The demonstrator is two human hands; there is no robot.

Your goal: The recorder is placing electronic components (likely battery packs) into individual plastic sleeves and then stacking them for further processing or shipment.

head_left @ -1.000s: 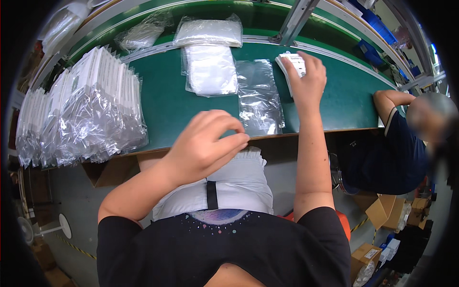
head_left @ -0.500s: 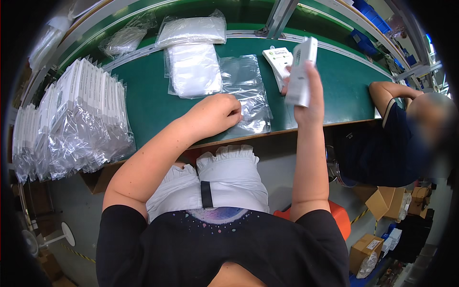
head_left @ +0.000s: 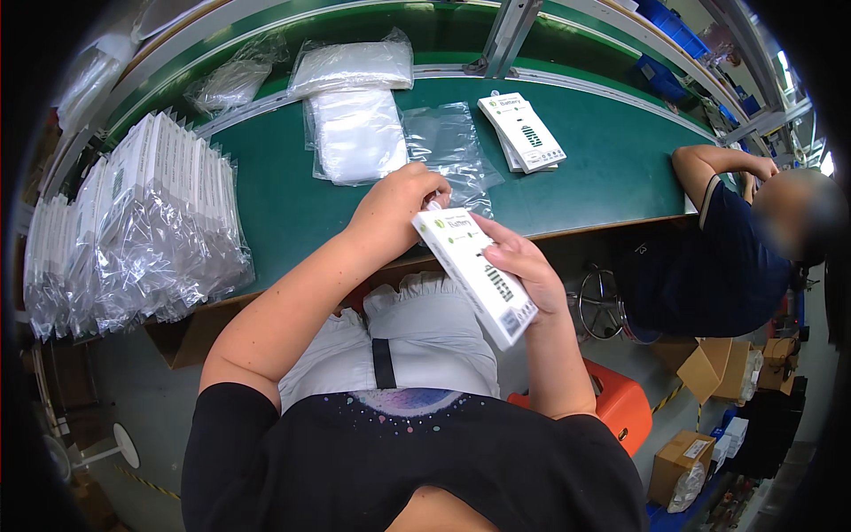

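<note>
My right hand (head_left: 529, 266) grips a flat white box (head_left: 474, 277) with green and black print and a hang tab at its upper end. Tilted, the box hangs over the table's front edge, its tab end close to my left hand (head_left: 399, 208). The curled fingers of that left hand pinch the near end of a clear plastic bag (head_left: 448, 142); the box and hand partly hide this end. To the right, a small stack of similar white boxes (head_left: 523, 133) lies on the green table (head_left: 603, 191).
Many bagged boxes (head_left: 146, 195) stand in rows at the left. Piles of clear bags (head_left: 359, 133) lie at the back beside a metal post (head_left: 507, 40). Another person (head_left: 718, 257) sits at the right. An orange stool (head_left: 612, 408) is at my right.
My right hand has brought the white box down and left from above the stack, turning its printed front up. My left hand stays near the bag, whose near end has shifted.
</note>
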